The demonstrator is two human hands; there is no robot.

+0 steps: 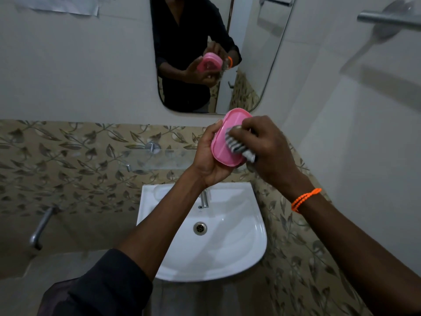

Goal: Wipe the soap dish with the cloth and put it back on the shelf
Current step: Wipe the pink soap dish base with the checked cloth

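Now my left hand (208, 156) grips the pink soap dish (224, 142) from the left, fingers curled round its edge, tilted up above the white sink (255, 242) and just below the mirror (268, 65). My right hand (266, 144) pinches the grey striped cloth (239, 144), bunched and pressed against the dish's face. Glass shelf (159, 156) on the leaf-patterned tile wall, left of the dish.

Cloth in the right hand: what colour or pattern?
The cloth is striped grey and white, seen best in the head view against the pink soap dish.
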